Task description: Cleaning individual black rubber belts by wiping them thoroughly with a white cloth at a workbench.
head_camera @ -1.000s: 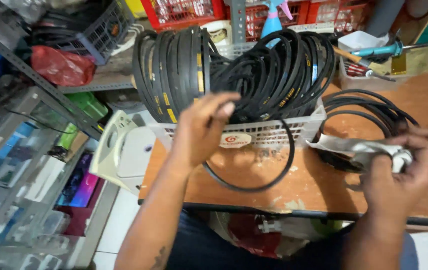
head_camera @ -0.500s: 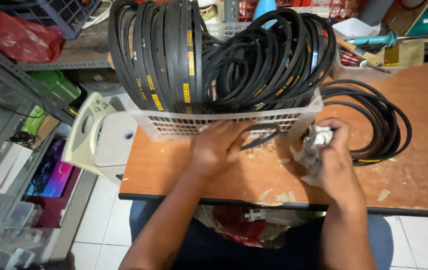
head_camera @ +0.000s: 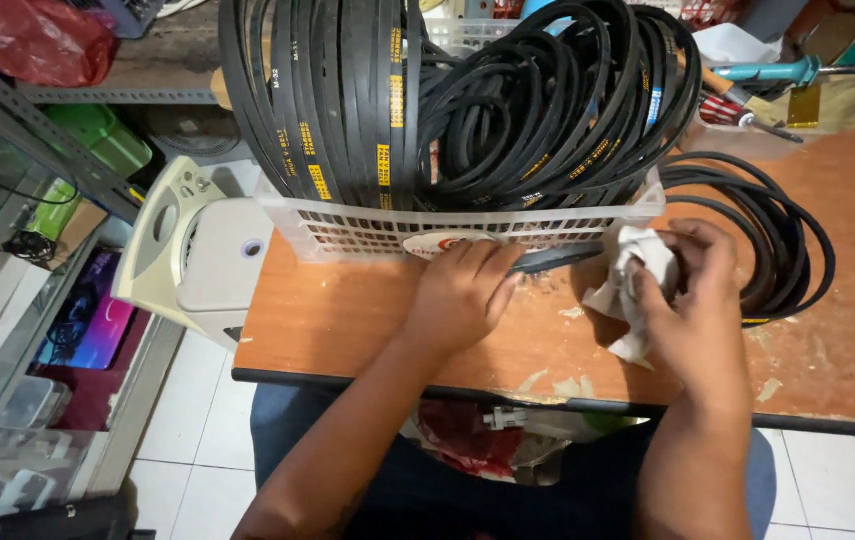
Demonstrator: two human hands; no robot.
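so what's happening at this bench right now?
A person sits at an orange-brown table. The left hand pinches a stretch of black rubber belt just in front of a white mesh basket. The right hand presses a crumpled white cloth around the same belt. The basket is packed with upright black belts. More coiled belts lie flat on the table to the right.

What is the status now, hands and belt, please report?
Left hand pinches black belt flat on table. Right hand wraps white cloth around belt. White basket of belts just behind; belt coil beside right hand.
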